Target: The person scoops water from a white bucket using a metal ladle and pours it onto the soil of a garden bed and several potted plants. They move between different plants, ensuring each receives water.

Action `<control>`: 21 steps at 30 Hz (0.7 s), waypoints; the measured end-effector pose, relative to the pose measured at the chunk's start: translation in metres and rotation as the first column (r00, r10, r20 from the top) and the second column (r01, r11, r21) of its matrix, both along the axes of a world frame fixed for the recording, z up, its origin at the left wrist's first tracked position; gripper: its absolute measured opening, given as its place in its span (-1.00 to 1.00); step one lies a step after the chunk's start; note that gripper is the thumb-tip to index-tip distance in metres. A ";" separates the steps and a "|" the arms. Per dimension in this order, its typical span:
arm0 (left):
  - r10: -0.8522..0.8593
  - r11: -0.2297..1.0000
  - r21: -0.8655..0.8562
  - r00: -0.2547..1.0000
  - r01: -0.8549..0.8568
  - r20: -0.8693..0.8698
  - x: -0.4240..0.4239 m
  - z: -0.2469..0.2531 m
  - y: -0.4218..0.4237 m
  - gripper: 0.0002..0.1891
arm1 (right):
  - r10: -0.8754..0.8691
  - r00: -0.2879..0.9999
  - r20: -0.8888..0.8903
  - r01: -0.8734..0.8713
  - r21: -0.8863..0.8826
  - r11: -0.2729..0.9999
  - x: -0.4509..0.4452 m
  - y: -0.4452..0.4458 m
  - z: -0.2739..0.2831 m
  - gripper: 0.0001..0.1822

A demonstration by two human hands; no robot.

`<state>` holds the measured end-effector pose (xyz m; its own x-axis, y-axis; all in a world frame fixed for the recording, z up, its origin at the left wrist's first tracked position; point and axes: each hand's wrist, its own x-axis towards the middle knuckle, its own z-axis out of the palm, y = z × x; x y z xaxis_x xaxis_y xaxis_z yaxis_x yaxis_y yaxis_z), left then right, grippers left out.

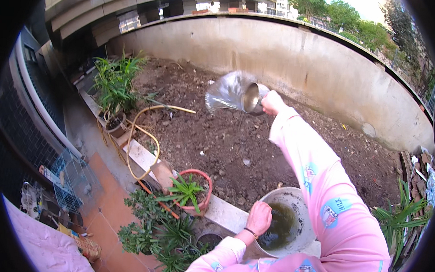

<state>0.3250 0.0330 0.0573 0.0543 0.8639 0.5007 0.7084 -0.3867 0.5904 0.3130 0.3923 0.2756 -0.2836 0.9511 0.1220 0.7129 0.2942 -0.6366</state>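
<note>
My right hand [272, 103] is stretched out over the soil bed [218, 146], closed on the handle of a metal mug [261, 95]. The mug is tipped on its side, and a sheet of water [226, 90] flies from its mouth to the left, above the soil. Below, at the near side of the bed, stands a round whitish bucket [308, 226] with murky greenish water [280, 229] in it. My left hand [260, 217] rests at the bucket's left rim; its fingers are curled, and whether they grip the rim cannot be told.
A yellow hose [158, 141] loops over the bed's tiled edge [223, 211]. Potted plants stand along this edge, one in a red pot [208, 194]. A concrete wall [290, 58] bounds the far side. A blue wire cage [66, 184] is at left; leafy stalks [400, 216] and debris lie right.
</note>
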 end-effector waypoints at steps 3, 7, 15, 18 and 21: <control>0.059 0.997 0.047 0.998 -0.059 0.005 -0.014 0.002 -0.008 -0.87 | -0.125 0.992 -0.010 0.124 0.233 0.965 -0.040 -0.022 -0.022 -0.72; 0.066 0.995 0.066 0.997 -0.068 0.034 -0.013 -0.003 -0.006 -0.89 | -0.103 0.910 -0.402 -0.061 -0.376 0.925 0.020 -0.041 -0.066 -0.81; 0.032 0.999 0.032 0.999 -0.033 0.038 -0.008 -0.001 -0.004 -0.90 | -0.242 0.742 -0.626 -0.278 -0.615 0.738 0.168 -0.140 -0.114 -0.68; 0.054 0.998 0.028 0.998 -0.055 0.037 -0.011 -0.004 -0.005 -0.90 | -0.290 0.652 -0.701 -0.337 -0.610 0.717 0.218 -0.196 -0.100 -0.70; 0.077 0.996 0.030 0.992 -0.080 0.104 -0.009 0.004 -0.006 -0.89 | -0.234 0.686 -0.689 -0.317 -0.572 0.756 0.275 -0.253 -0.076 -0.71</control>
<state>0.3161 0.0265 0.0608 -0.0661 0.8460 0.5290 0.6737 -0.3532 0.6491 0.5883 0.1390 0.1996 -0.4163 0.8601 -0.2947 -0.0207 -0.3330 -0.9427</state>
